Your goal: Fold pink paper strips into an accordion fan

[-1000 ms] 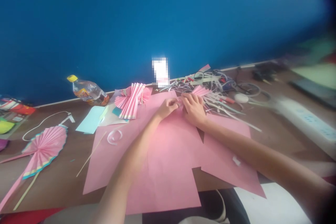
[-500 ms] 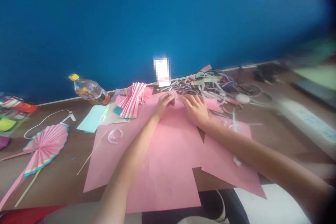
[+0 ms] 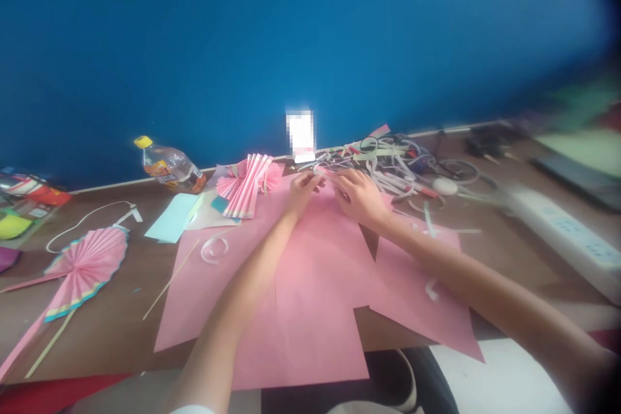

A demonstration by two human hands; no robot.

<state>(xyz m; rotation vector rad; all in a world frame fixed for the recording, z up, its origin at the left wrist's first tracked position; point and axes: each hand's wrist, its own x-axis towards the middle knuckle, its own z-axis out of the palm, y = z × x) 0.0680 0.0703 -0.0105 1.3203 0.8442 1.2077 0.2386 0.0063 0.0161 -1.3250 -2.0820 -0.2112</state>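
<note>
Pinched between both hands is the end of a narrow pink paper strip (image 3: 324, 171); my fingers hide much of it. My left hand (image 3: 301, 193) has its fingertips closed on the strip's left part. Over its right part, the fingers of my right hand (image 3: 361, 195) are bent and pressed together. Large pink paper sheets (image 3: 310, 310) lie under both hands and forearms. A pleated pink paper fan (image 3: 245, 187) sits left of my left hand. Farther left lies another pink fan (image 3: 90, 265) with a blue and yellow edge and long strips.
A heap of paper strips (image 3: 392, 162) lies behind my right hand. A power strip (image 3: 565, 226) is at the right. A plastic bottle (image 3: 172, 167) lies tilted by the blue wall (image 3: 291, 32), with pale blue paper (image 3: 169, 218) before it. A thin stick (image 3: 169, 281) crosses the left sheet.
My right hand has turned slightly, its fingers curling more and drawing closer to my left hand. The pink piece that showed right of it is now mostly covered. The view has shifted slightly.
</note>
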